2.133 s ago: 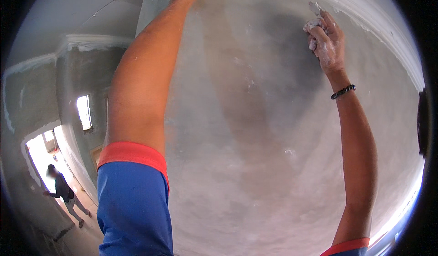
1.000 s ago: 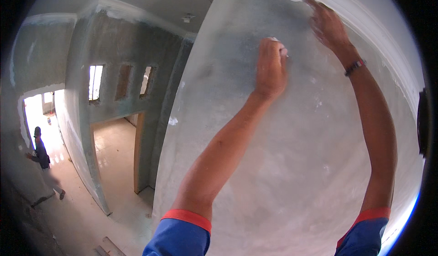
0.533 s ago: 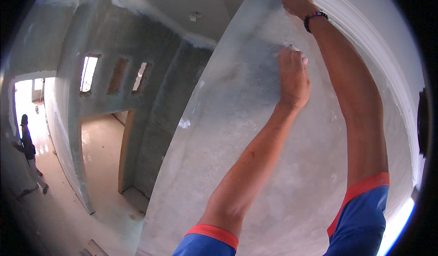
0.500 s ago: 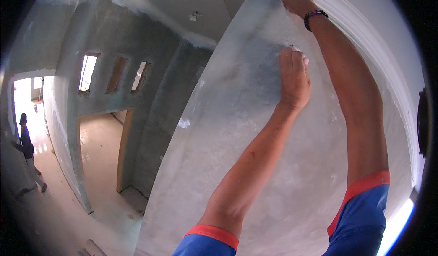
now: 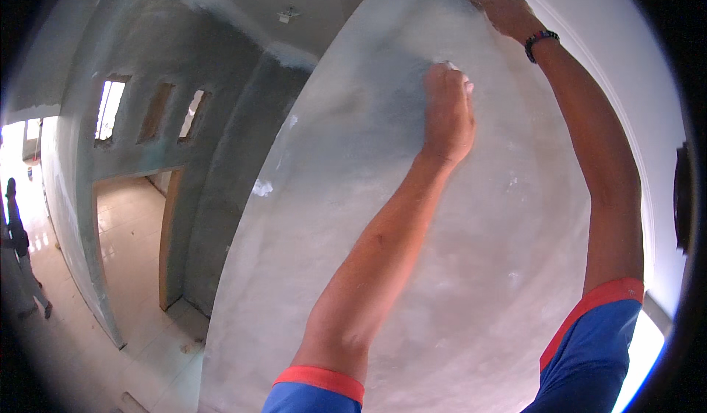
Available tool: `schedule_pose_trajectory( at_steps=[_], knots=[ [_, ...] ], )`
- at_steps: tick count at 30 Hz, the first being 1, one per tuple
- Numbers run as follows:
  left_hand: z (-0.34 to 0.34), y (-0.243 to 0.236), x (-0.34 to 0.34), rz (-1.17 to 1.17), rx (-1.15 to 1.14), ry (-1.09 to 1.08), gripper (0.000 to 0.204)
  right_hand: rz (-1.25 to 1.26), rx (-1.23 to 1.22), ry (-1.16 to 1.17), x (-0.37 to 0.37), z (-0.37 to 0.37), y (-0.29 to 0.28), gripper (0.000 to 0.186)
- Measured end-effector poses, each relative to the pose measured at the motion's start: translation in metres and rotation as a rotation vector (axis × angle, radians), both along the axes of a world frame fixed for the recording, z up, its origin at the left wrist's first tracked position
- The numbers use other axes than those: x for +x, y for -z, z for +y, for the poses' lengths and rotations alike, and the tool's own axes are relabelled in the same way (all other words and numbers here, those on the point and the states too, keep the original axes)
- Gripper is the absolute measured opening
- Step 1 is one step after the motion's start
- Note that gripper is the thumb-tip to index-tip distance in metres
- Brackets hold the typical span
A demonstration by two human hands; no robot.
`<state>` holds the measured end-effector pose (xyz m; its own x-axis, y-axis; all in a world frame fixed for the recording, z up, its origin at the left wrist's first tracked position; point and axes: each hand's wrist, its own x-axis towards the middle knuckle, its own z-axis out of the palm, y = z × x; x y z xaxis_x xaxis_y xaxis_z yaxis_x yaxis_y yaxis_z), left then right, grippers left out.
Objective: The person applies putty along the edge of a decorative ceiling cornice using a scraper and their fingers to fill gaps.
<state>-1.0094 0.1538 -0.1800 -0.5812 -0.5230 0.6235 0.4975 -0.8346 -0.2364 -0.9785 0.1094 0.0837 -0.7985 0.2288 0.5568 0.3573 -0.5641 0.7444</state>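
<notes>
A: How would that white paste (image 5: 451,65) handle?

B: Soft and light, I'd judge, probably smeary and a bit slippery. Best kept cupped in the palm, with small bits taken from its exposed top.

A: And the cornice (image 5: 574,43)?

B: Stiff, likely brittle along its lower edge; a light fingertip touch there seems wiser than a hard press.

A: Where's the paste?

B: Below the cornice, in front of the grey wall (image 5: 331,214), at the top of the left hand (image 5: 449,115). That hand looks curled closed around it, with only a little showing; how much lies inside, I can't tell.

A: The right hand (image 5: 508,17)?

B: Up at the cornice's lower edge, back of the hand in view, fingers reaching toward the seam. Whether they pinch anything is hidden, so I can't tell.

A: How do they look?

B: The paste is a small, uneven, chalky dab. The cornice is white, its long moulded lines bowed in this view, and white smears (image 5: 261,188) mark the wall well below it.
</notes>
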Motion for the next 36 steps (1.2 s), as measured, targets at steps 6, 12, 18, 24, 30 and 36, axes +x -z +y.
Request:
schedule_pose_trajectory(
  at_steps=[6, 12, 18, 24, 30, 36],
  knots=[
    [-0.004, 0.004, -0.005, -0.009, -0.027, 0.001, 0.015, 0.079, -0.051, 0.029, 0.039, -0.02, 0.014, 0.062],
    [-0.011, 0.004, -0.003, 0.006, -0.038, 0.022, 0.016, 0.089, -0.032, 0.071, 0.061, -0.031, 0.025, 0.055],
    [-0.012, 0.007, -0.005, 0.01, -0.059, -0.002, 0.014, 0.195, -0.07, 0.096, 0.091, -0.042, 0.033, 0.064],
    [-0.008, 0.003, 0.001, -0.007, -0.037, -0.028, 0.013, 0.048, -0.024, -0.011, 0.128, -0.034, 0.021, 0.058],
    [-0.005, 0.006, -0.004, 0.016, -0.064, -0.026, 0.012, 0.2, -1.018, -0.635, 0.039, -0.025, 0.014, 0.058],
    [-0.012, 0.006, 0.002, -0.011, -0.077, 0.001, 0.012, 0.805, -1.222, -0.719, 0.024, -0.044, 0.025, 0.06]
  ],
)
